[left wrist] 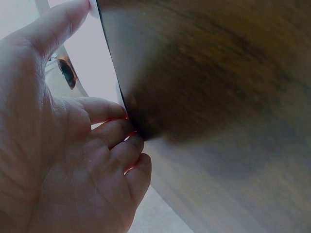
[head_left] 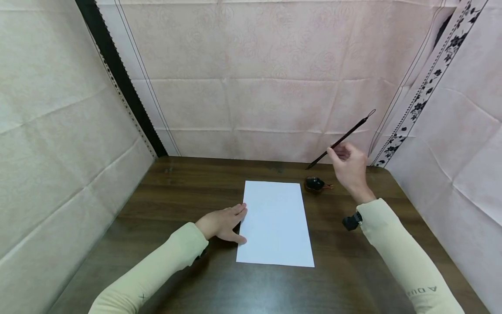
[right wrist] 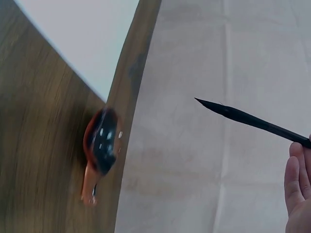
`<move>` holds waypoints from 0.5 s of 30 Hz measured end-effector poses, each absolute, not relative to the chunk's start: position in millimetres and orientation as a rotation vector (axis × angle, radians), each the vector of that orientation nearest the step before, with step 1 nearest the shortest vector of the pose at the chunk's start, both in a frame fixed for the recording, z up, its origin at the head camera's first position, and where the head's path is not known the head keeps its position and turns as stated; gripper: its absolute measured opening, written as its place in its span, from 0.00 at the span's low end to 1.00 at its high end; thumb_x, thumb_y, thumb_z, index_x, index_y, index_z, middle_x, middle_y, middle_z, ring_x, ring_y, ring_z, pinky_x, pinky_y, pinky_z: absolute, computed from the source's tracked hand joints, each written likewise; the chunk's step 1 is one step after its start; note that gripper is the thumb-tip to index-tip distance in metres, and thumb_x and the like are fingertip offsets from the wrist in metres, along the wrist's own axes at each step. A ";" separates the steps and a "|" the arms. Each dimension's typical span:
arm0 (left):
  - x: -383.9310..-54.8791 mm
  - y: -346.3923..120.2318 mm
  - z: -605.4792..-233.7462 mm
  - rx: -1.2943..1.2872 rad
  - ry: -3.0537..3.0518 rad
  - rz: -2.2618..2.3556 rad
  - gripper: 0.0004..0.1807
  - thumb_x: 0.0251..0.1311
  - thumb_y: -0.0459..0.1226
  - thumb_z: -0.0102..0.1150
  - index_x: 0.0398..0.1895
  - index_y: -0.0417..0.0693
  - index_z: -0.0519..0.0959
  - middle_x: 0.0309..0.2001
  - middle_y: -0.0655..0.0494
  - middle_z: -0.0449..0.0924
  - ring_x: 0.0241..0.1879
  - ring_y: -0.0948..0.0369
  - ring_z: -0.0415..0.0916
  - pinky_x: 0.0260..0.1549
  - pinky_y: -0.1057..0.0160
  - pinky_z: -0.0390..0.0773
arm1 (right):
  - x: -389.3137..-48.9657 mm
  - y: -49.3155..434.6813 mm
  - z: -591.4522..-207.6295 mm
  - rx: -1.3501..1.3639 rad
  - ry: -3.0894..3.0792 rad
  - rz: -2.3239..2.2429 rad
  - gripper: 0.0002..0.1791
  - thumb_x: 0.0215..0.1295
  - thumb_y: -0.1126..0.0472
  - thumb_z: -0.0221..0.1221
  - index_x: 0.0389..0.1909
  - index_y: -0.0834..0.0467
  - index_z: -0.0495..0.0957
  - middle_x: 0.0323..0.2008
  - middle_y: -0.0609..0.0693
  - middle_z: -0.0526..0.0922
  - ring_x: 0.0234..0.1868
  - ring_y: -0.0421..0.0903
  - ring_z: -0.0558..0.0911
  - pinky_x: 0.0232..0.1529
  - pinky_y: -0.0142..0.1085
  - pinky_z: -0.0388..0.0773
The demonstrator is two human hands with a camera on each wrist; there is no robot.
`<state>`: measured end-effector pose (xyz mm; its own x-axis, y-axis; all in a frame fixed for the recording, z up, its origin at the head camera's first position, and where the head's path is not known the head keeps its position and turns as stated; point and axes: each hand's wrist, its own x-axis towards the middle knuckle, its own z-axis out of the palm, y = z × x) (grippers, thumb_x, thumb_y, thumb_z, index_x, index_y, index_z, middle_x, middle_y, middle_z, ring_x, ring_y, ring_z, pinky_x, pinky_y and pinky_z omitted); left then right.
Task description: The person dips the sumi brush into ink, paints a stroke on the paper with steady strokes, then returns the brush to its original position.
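A dark writing brush [head_left: 345, 136] is pinched in my right hand [head_left: 349, 168], its pointed black tip [right wrist: 214, 106] angled down to the left and its looped end up. Below the tip, a small brown dish [right wrist: 101, 141] with glossy black liquid sits on the table, its narrow handle to the right in the head view. Beside it lies a blank white sheet of paper [head_left: 274, 226]. At the sheet's left edge my left hand [head_left: 225, 223] rests with fingers extended, the fingertips and thumb touching the paper. In the left wrist view the palm of the left hand [left wrist: 82, 150] shows.
The dark wooden table [head_left: 168, 261] carries the paper and dish. Pale cloth hangs behind it [head_left: 251, 104] and along both sides, close to the table's edges. A black strip [head_left: 121, 78] runs down the left corner, a flowered border [head_left: 423, 93] down the right.
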<state>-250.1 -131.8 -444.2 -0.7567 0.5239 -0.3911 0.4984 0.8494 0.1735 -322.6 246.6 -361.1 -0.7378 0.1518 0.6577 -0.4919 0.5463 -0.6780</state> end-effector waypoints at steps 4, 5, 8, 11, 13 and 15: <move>-250.2 -131.9 -445.0 0.759 2.595 0.089 0.57 0.66 0.65 0.61 0.87 0.47 0.50 0.88 0.52 0.42 0.87 0.55 0.42 0.84 0.52 0.54 | -317.4 234.0 -359.8 0.299 -2.101 1.227 0.13 0.72 0.59 0.67 0.46 0.66 0.85 0.42 0.63 0.90 0.37 0.21 0.82 0.42 0.14 0.78; -250.0 -132.1 -445.0 0.760 2.596 0.090 0.57 0.66 0.65 0.62 0.87 0.46 0.50 0.88 0.52 0.42 0.87 0.55 0.42 0.84 0.52 0.54 | -316.1 230.8 -359.6 0.308 -2.103 1.235 0.13 0.72 0.59 0.67 0.46 0.66 0.85 0.42 0.63 0.90 0.38 0.21 0.82 0.42 0.14 0.78; -249.5 -132.3 -445.2 0.761 2.593 0.096 0.56 0.66 0.65 0.62 0.87 0.46 0.50 0.88 0.52 0.42 0.87 0.55 0.42 0.84 0.52 0.54 | -311.5 221.3 -359.2 0.336 -2.107 1.260 0.13 0.73 0.57 0.67 0.46 0.64 0.86 0.42 0.61 0.90 0.38 0.22 0.82 0.42 0.15 0.79; -249.2 -132.4 -444.7 0.762 2.591 0.097 0.56 0.66 0.65 0.62 0.87 0.46 0.50 0.88 0.52 0.42 0.87 0.55 0.42 0.84 0.51 0.53 | -308.6 212.4 -359.9 0.376 -2.095 1.297 0.12 0.73 0.57 0.67 0.46 0.64 0.86 0.42 0.61 0.91 0.38 0.23 0.84 0.42 0.16 0.80; -249.3 -132.3 -444.3 0.765 2.591 0.094 0.56 0.66 0.65 0.61 0.87 0.46 0.50 0.88 0.52 0.42 0.87 0.55 0.42 0.84 0.52 0.53 | -306.5 206.6 -361.2 0.410 -2.083 1.330 0.11 0.73 0.58 0.67 0.45 0.63 0.86 0.42 0.61 0.91 0.38 0.25 0.85 0.41 0.17 0.81; -249.4 -132.2 -443.8 0.770 2.592 0.089 0.56 0.66 0.64 0.61 0.87 0.46 0.50 0.88 0.52 0.42 0.87 0.55 0.42 0.84 0.52 0.53 | -304.5 201.0 -363.2 0.444 -2.077 1.359 0.10 0.72 0.59 0.67 0.45 0.63 0.86 0.42 0.61 0.91 0.38 0.26 0.85 0.41 0.18 0.81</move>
<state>-249.4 -132.2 -443.8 -0.7518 0.5335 -0.3874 0.5056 0.8436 0.1806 -304.5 201.0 -363.2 -0.7574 0.0503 0.6510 -0.5765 0.4166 -0.7029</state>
